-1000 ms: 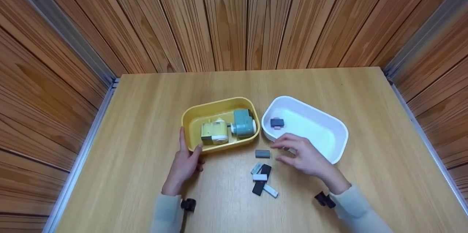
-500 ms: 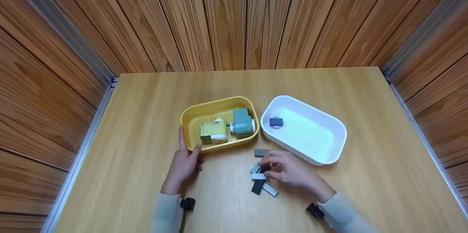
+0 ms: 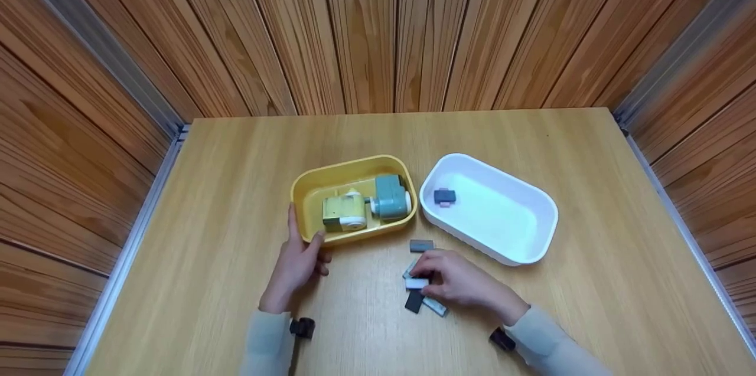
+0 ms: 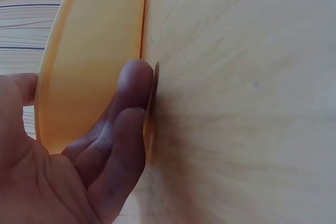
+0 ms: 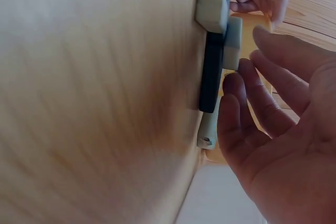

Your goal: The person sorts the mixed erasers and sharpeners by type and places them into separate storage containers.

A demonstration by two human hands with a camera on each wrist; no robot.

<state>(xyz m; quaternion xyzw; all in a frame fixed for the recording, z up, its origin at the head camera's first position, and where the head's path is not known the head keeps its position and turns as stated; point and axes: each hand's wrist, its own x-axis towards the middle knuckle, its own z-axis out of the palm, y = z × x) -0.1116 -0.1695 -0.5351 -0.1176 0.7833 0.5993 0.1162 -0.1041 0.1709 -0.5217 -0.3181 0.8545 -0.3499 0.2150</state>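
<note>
My left hand (image 3: pixel 295 267) holds the near-left corner of a yellow tub (image 3: pixel 307 187), a finger along its left side and the thumb at the near rim. The left wrist view shows its other fingers bent against the outer wall. Over a pile of small blocks, my right hand (image 3: pixel 463 281) has its fingertips at a pale block (image 3: pixel 417 284) on top; in the right wrist view the thumb looks apart from it. Beneath lies a dark flat block (image 3: pixel 414 301), with a pale block (image 3: pixel 435 307) at its lower right and another light one (image 3: pixel 407 271) partly hidden by the fingers.
A grey block (image 3: pixel 421 245) lies beyond the pile. The white tub (image 3: pixel 546 228) at right contains a dark block with pink under it (image 3: pixel 444 196). Inside the yellow tub are a yellow-green boxy device (image 3: pixel 344 211) and a teal one (image 3: pixel 390 196). Wooden walls (image 3: pixel 372 33) surround the table.
From beside the grey block, my right hand has moved left and nearer to me, onto the pile. The left hand keeps its place at the yellow tub.
</note>
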